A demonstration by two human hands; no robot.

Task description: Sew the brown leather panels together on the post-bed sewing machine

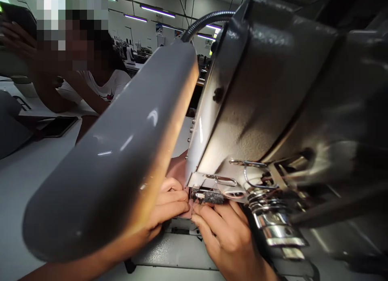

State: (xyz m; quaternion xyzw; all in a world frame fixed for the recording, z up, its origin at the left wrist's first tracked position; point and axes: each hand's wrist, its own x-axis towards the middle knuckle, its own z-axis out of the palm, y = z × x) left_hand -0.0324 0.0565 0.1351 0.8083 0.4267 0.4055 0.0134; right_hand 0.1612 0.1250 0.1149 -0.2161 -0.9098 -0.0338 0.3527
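I am very close to a grey sewing machine head (257, 91). Both my hands meet under its needle area (209, 196). My left hand (168, 206) has its fingers curled and pressed on a pinkish piece of fabric (178, 170) beside the presser foot. My right hand (224, 232) pinches at the same spot from the right, fingertips touching the fabric's edge just under the needle parts. What the fingertips grip is partly hidden by the machine.
A grey lamp shade (121, 152) on a flexible neck blocks the left middle of the view. Another person (81, 75) leans on the white table (27, 168) at the back left, with a dark phone (57, 126) lying nearby. The machine bed (178, 252) is below.
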